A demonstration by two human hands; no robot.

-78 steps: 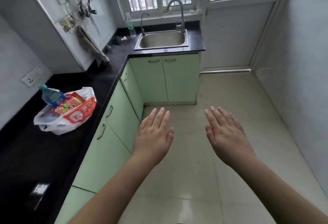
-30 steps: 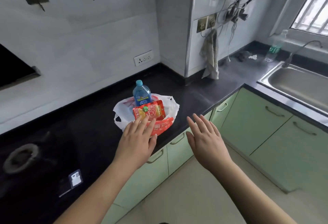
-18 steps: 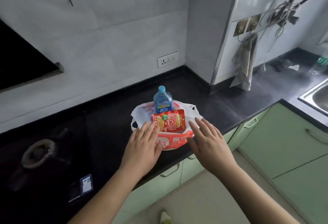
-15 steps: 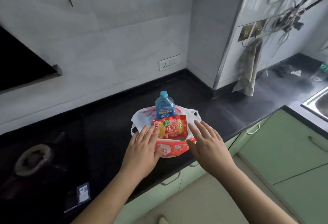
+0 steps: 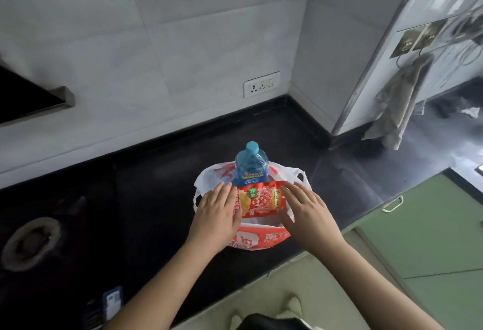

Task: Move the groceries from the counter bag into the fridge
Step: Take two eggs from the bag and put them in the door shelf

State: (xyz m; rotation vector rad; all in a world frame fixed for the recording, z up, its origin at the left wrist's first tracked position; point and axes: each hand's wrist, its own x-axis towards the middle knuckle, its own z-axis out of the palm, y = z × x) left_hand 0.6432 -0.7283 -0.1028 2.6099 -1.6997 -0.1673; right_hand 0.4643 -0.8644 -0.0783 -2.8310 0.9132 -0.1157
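Observation:
A white and red plastic bag (image 5: 257,238) sits on the black counter (image 5: 146,199) near its front edge. A blue bottle with a blue cap (image 5: 251,167) stands upright in the bag's far side. In front of it a red snack packet (image 5: 260,200) sticks up out of the bag. My left hand (image 5: 217,216) lies flat on the bag's left side, touching the packet's left edge. My right hand (image 5: 305,214) rests on the right side, fingers spread by the packet's right edge. Neither hand grips anything.
A gas burner (image 5: 30,242) is set in the counter at the left. A small card (image 5: 113,301) lies near the front edge. A cloth (image 5: 397,102) hangs on the wall at the right. Green cabinets (image 5: 431,230) run below the counter. A wall socket (image 5: 261,84) is behind the bag.
I turned from the floor toward the counter. Both hands moved forward from in front of the bag and now lie on either side of the snack packet.

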